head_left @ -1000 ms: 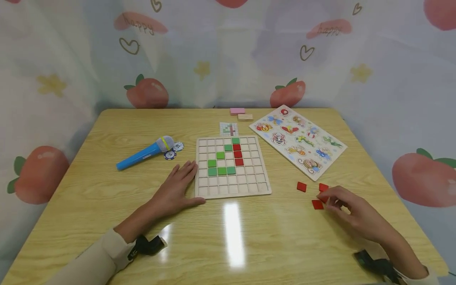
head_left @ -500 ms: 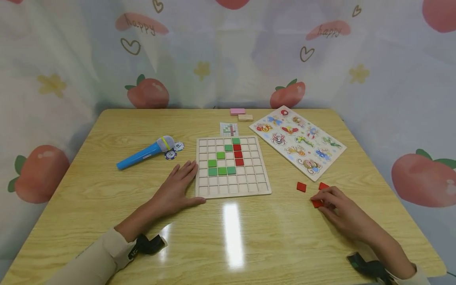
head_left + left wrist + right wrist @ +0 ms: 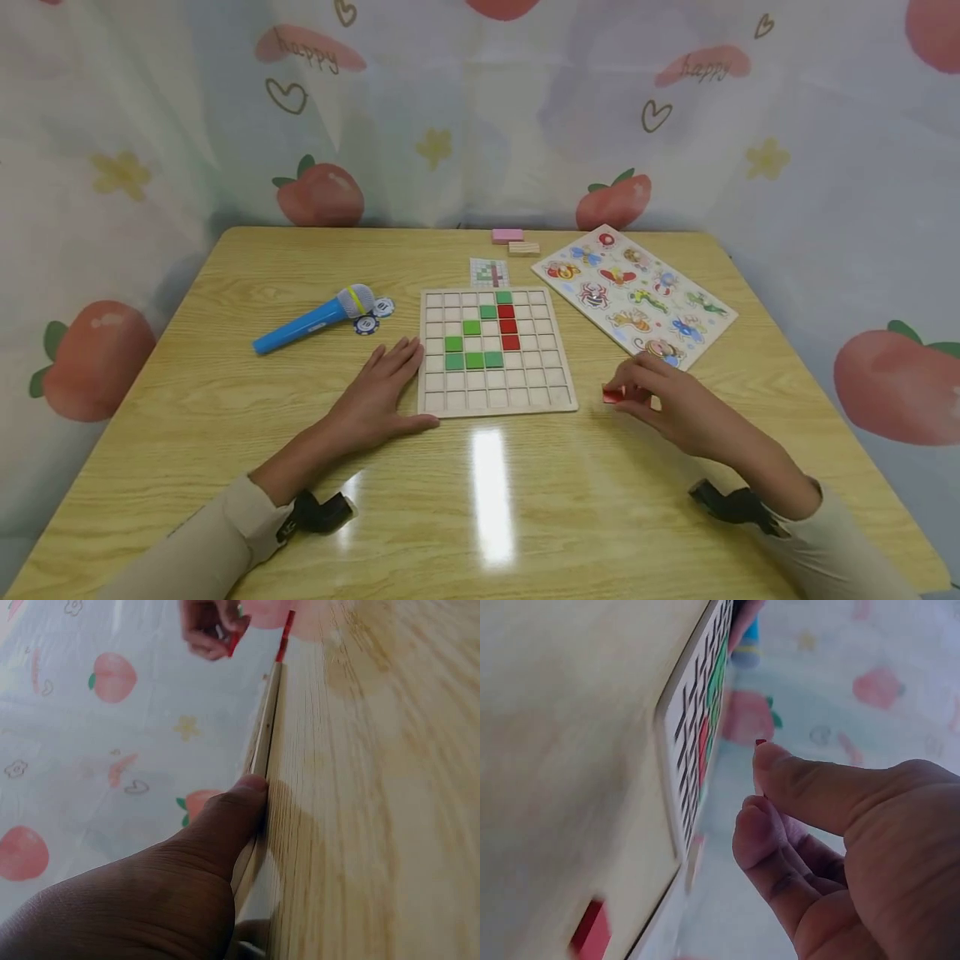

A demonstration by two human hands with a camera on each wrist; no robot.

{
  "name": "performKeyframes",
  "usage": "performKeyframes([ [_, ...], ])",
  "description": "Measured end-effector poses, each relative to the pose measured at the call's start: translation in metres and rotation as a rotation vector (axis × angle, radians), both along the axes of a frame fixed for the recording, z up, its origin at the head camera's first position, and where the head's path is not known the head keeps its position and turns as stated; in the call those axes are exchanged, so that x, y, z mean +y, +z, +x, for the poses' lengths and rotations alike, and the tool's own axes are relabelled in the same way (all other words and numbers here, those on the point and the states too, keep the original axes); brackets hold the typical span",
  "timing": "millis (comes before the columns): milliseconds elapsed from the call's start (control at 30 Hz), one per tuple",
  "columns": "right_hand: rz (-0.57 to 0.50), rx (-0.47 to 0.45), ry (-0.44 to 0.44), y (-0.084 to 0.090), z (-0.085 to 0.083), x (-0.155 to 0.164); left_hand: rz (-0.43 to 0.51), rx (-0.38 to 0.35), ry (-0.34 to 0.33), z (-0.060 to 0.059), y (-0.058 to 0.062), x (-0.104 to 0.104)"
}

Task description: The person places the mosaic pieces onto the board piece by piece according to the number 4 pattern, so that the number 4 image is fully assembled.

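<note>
A wooden grid board [image 3: 555, 367] lies mid-table with several green tiles [image 3: 473, 360] and a column of red tiles [image 3: 509, 326] set in it. My left hand [image 3: 378, 387] lies flat on the table, fingers straight, its thumb [image 3: 232, 810] against the board's left edge [image 3: 264, 742]. My right hand [image 3: 624, 390] hovers just right of the board's near right corner and pinches a red tile [image 3: 612, 396] between thumb and fingers [image 3: 780, 787]. In the right wrist view the held tile shows as a thin red sliver [image 3: 759, 750], and a loose red tile [image 3: 591, 931] lies on the table below.
A blue toy microphone [image 3: 311, 319] and poker chips [image 3: 372, 317] lie left of the board. A pattern card [image 3: 489, 272], a pink block [image 3: 507, 236] and a wooden block [image 3: 523, 247] sit behind it. An animal puzzle board [image 3: 633, 293] lies at the back right.
My right hand took hold of a red tile at the right and carried it left to the board's near right corner. The left hand stayed put.
</note>
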State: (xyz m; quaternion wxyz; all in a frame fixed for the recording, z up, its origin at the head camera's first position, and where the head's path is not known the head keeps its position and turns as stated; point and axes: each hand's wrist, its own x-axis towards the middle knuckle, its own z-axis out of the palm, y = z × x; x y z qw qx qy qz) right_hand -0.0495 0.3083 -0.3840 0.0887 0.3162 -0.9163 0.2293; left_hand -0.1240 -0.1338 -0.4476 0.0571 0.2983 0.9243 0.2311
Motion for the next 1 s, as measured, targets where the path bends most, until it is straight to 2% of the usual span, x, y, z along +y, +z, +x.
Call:
performKeyframes([
  [133,0.011,-0.069,0.069,0.003,-0.031,-0.027,-0.01,-0.016,-0.003,0.0,0.001,0.002],
  [300,0.051,-0.206,0.083,0.002,-0.069,-0.062,0.0,-0.013,-0.002,0.0,0.003,0.003],
  [500,0.068,-0.279,0.086,-0.01,-0.096,-0.096,0.007,-0.017,0.005,0.001,0.003,0.001],
  [667,0.068,-0.285,0.013,-0.018,-0.102,-0.107,0.005,-0.015,0.002,0.0,0.003,0.001],
  [800,0.069,-0.269,-0.005,-0.019,-0.101,-0.109,0.002,-0.012,0.007,-0.001,0.003,0.001],
  [900,0.071,-0.231,0.015,-0.017,-0.094,-0.102,0.0,-0.016,0.009,0.0,0.003,0.0],
  [1000,0.041,-0.17,0.011,-0.009,-0.079,-0.085,-0.004,-0.021,0.005,0.0,0.003,0.0],
])
